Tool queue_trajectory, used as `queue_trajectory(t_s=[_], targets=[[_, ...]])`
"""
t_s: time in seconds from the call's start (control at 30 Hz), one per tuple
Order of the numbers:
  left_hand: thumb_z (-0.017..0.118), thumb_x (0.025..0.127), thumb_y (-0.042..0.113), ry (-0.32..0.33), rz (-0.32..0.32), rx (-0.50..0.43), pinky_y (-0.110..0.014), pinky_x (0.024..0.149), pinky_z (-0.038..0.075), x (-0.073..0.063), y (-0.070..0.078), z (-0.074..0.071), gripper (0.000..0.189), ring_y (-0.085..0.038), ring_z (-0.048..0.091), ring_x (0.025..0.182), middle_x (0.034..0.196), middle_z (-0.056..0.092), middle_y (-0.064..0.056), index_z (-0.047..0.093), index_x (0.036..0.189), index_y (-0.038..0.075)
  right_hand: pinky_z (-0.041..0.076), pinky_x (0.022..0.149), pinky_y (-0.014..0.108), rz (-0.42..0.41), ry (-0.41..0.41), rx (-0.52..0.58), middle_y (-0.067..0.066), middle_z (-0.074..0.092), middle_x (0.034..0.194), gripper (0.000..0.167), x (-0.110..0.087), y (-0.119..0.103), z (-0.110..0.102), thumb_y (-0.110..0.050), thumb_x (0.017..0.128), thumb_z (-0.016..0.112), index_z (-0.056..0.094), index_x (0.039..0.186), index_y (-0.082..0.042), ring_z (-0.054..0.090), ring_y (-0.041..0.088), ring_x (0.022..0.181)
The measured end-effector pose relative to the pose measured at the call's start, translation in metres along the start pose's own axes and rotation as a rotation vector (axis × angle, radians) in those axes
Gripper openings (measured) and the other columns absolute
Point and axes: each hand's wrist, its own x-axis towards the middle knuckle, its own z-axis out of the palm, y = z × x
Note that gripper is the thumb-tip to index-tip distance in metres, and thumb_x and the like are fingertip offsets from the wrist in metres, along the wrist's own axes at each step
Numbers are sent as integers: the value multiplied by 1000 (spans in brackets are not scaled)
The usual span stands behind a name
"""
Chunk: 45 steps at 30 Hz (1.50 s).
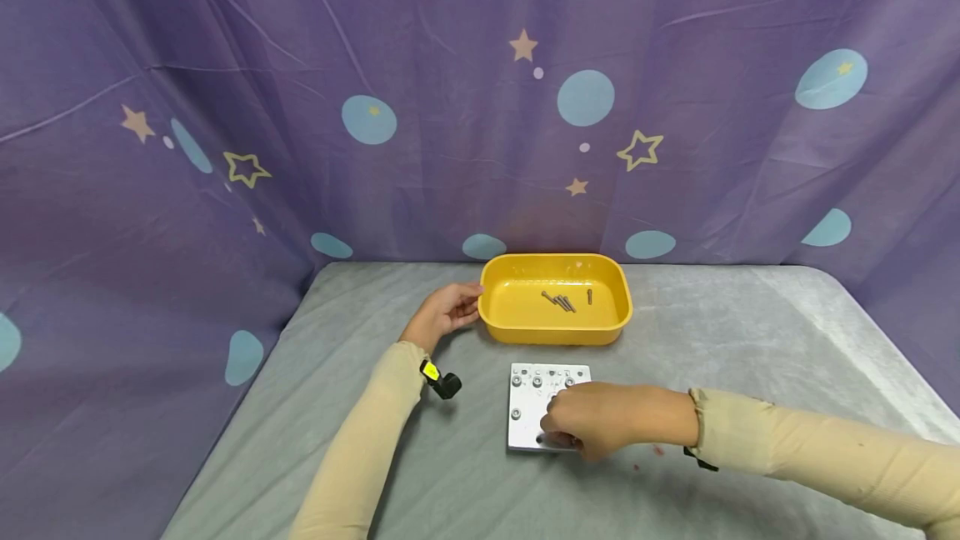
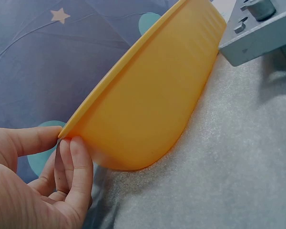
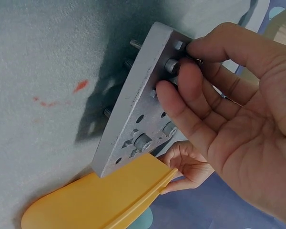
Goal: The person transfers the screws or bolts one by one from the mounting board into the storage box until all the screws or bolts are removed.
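Note:
My left hand (image 1: 450,311) pinches the left rim of a yellow plastic tray (image 1: 555,337), thumb above and fingers below the lip, as the left wrist view shows. Nearer me is a silver metal plate (image 1: 525,432) with holes and several socket-head screws (image 1: 516,414) standing in it. Over its right part, my right hand (image 1: 596,415) has its fingers curled. In the right wrist view, thumb and fingertips close around a screw (image 3: 171,66) at the plate's corner, partly hidden by them. Threaded screw ends (image 3: 135,44) stick out from the plate's underside.
Several loose screws (image 1: 567,304) lie inside the tray. A grey cloth (image 1: 720,332) covers the table, with small red marks (image 1: 658,450) right of the plate. Behind the table hangs a purple curtain (image 1: 465,48) with stars and blue shapes.

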Motion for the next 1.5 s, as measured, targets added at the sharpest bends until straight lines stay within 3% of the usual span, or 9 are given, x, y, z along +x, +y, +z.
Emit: queue_trajectory(t_s=[0.87,1.13,1.5], targets=[[65,97,8,-15,9,-14,-22,64,57,1,-1,-1,41,-10,64,74,79,71,3,59,137,1,29,52,18,-12,23,-2,-12,44,64,33,0,-1,0,8,74,75,54,71,-17,36,3,58],[65,97,7,-18,4,-13,-21,64,57,0,-3,-1,43,-10,64,75,80,71,3,58,139,1,30,53,18,-4,19,10,-12,45,64,31,-1,-2,-2,7,76,75,55,72,-17,38,3,59],[64,98,7,-35,17,-9,-21,63,57,0,-2,-2,32,-8,65,71,77,70,3,61,129,2,32,53,17,-46,58,-24,-12,44,66,30,-6,1,-8,6,76,73,55,73,-17,38,3,60]])
